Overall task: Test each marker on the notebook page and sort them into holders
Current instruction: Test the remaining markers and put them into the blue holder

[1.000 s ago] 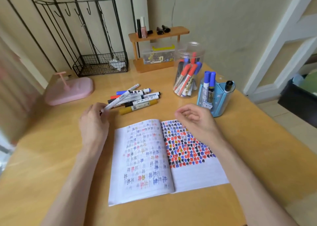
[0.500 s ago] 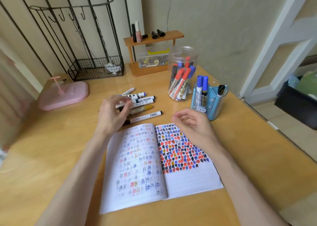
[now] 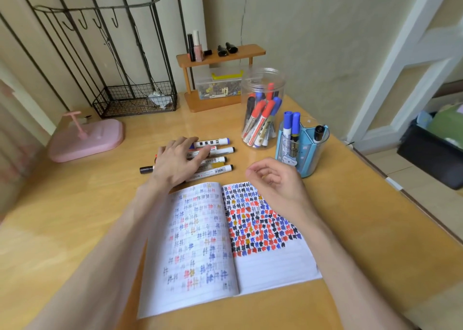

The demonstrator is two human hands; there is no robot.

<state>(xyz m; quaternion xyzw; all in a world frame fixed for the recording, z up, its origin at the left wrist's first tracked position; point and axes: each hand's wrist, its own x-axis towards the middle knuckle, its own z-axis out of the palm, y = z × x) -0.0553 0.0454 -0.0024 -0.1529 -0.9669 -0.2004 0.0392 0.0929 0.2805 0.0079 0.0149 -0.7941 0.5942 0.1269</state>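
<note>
Fingers [image 3: 195, 154] of left hand [image 3: 175, 165], earlier pinching a marker, now spread over loose markers [image 3: 218, 170].

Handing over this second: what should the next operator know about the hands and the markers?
Left hand: open, fingers spread over the loose markers behind the notebook, none lifted.
Right hand: empty, loosely curled, above the right page.
Done: some markers stand in the clear jar and the blue holder; both pages carry test marks.
Left: test and sort the handful lying loose.
</note>
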